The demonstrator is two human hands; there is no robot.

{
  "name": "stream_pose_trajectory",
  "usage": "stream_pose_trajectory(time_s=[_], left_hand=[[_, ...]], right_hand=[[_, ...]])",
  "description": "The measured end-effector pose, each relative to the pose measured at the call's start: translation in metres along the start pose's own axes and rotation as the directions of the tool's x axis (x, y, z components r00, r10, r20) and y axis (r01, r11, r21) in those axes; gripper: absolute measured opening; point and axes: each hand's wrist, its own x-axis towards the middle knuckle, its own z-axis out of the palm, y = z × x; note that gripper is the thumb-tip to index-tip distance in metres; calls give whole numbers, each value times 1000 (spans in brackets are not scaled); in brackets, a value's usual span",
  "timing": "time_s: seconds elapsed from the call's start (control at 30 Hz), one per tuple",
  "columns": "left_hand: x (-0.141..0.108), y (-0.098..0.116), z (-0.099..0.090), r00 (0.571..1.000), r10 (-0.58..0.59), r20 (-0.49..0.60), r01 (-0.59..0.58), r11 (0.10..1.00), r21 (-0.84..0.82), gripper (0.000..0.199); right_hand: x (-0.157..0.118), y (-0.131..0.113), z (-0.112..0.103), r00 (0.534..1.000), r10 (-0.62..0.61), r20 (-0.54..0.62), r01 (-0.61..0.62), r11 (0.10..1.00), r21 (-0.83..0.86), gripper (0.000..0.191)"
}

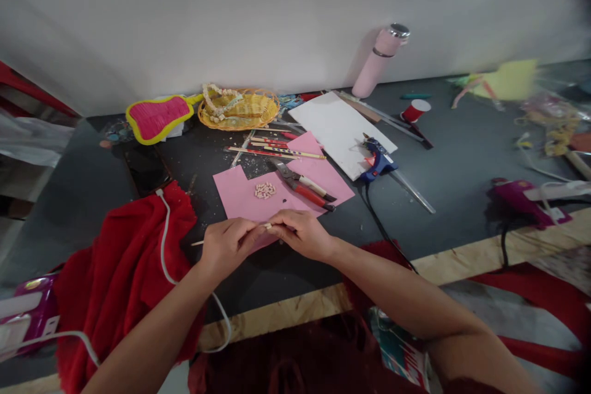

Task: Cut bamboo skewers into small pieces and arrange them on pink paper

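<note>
Left to right, I am seeing bunched red cloth (pixel 124 243) near my left hand (pixel 226 245), which is gripping a thin stick (pixel 197 243), apparently steadying it. Small pale pieces (pixel 265 190) are sitting heaped on pink paper (pixel 231 192), probably to stay together and visible, while my right hand (pixel 305 234) is pinching a pale piece (pixel 268 226) at the left fingertips, likely for fine control. Pliers (pixel 310 196) are lying within reach, partly on the paper, and a blue glue gun (pixel 381 167) is resting its nozzle on white board (pixel 339 126), perhaps to protect the tabletop (pixel 455 166).
</note>
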Motion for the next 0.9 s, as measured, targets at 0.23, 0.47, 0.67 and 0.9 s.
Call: stream_pose_trajectory(time_s=[0.23,0.47,0.67,0.9], left_hand=[[0,1,1,1000,-23,-10,23,1000,4,16],[0,2,0,1000,-14,-16,14,1000,4,16],[0,2,-1,1000,-18,-16,18,1000,15,17],[0,2,0,1000,-15,-14,16,1000,7,16]], right_hand=[[1,-1,1,1000,-14,-8,14,1000,-3,10],[1,-2,1,1000,-1,0,1,1000,-1,12],[0,-3,1,999,38,9,-38,999,27,12],[1,-4,0,998,60,19,-60,997,47,12]])
